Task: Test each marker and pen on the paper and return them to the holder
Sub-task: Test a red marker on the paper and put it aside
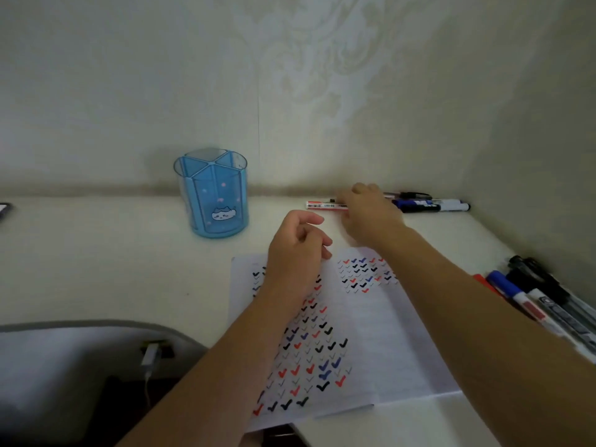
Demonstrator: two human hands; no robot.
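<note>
Just past the far edge of the open notebook (371, 333), a red-and-white marker (324, 206) lies flat on the desk (96, 253), running left to right. Its right end disappears under the fingers (344, 204) of the right hand (371, 217), which reaches out over the notebook's right page. Those fingers bend down over the marker and are blurred, so I cannot tell whether they pinch it or only touch it. The rest of the marker's barrel sticks out to the left of the fingers, in full view.

The left hand (295, 253) rests on the top edge of the notebook's left page, fingers loosely curled and holding nothing. Both pages carry rows of red, blue and black check marks (309, 359).

Beyond the notebook and to its left stands the blue translucent pen holder (213, 195), upright, with a cat printed on its front. Beyond the notebook's right corner, just beside the right hand, lies a small cluster of dark markers and pens (432, 205). More markers and pens (532, 301) lie in a heap just right of the notebook.
</note>
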